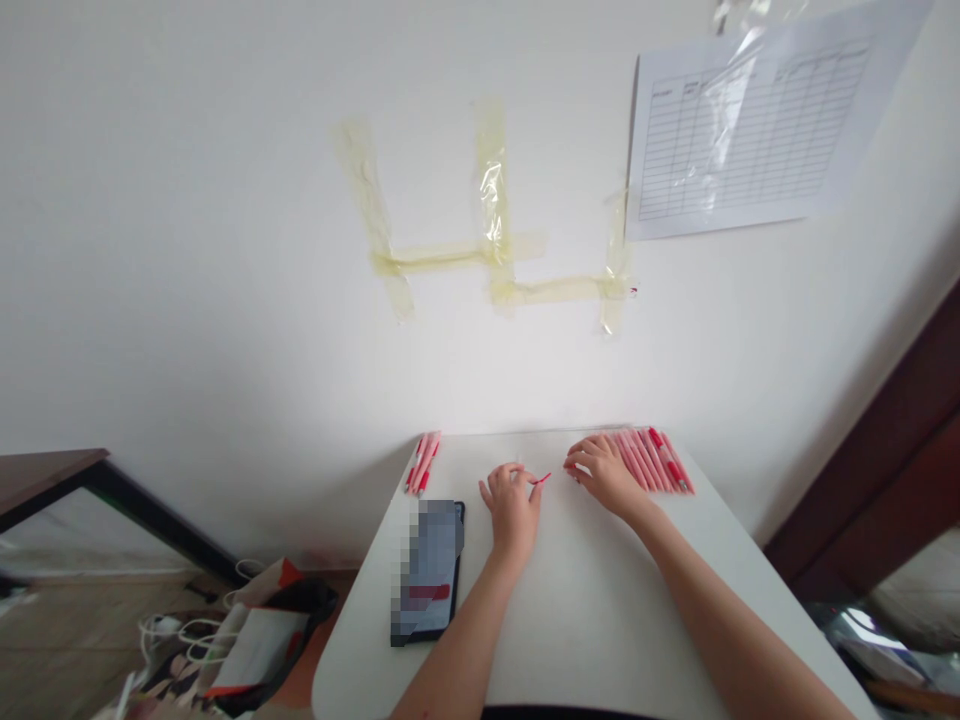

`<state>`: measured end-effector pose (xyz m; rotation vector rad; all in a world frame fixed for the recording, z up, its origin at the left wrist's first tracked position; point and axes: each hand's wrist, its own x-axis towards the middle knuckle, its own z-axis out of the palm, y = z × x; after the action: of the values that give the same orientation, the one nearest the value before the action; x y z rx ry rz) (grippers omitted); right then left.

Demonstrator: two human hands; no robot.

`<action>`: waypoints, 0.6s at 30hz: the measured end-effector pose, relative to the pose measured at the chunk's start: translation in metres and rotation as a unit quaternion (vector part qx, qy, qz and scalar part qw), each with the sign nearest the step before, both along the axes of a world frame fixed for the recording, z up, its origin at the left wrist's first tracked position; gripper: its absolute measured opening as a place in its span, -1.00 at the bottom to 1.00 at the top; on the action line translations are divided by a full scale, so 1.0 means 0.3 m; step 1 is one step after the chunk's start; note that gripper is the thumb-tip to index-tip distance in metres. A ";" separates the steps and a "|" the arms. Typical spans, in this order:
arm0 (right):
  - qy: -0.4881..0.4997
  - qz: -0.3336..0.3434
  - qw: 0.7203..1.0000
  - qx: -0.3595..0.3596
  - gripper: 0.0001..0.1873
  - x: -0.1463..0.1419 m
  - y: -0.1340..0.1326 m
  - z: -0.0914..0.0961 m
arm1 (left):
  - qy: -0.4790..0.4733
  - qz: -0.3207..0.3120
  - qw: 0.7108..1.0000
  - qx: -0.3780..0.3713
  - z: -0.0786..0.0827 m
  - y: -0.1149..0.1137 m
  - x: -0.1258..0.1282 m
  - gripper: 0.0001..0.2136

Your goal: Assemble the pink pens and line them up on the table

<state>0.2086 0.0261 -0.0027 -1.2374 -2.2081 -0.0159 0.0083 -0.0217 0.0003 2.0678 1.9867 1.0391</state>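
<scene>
My left hand (514,510) hovers over the middle of the white table, thumb and fingers closed on a thin red piece (543,479) that juts out to the right. The piece is too small to name. To its right, my right hand (606,478) has its fingers bent together around something small and reddish at the fingertips, mostly hidden. Beside that hand lies a row of several pink and red pens (660,460), partly covered by it. A smaller group of pens (424,463) rests at the table's far left corner.
A phone (431,570) lies on the left side of the white table (585,620). Behind stands a white wall with yellowish tape (442,258) and a printed sheet (750,130). Cables and bags (255,640) are on the floor at left; dark wooden furniture (870,480) stands at right.
</scene>
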 end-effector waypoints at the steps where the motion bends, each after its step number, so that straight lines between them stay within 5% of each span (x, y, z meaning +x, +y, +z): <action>1: 0.000 0.002 1.000 -0.001 -0.85 -0.006 -0.002 0.001 | -0.011 0.003 1.000 0.003 0.004 0.000 -0.004 -0.91; 18: 0.006 0.017 1.000 0.003 -0.85 -0.041 -0.010 0.000 | -0.036 -0.011 0.999 -0.004 0.013 -0.006 -0.005 -0.92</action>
<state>0.1962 0.0231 -0.0028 -1.1929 -2.2181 -0.0018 0.0069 -0.0236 0.0043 2.0138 1.9259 1.0850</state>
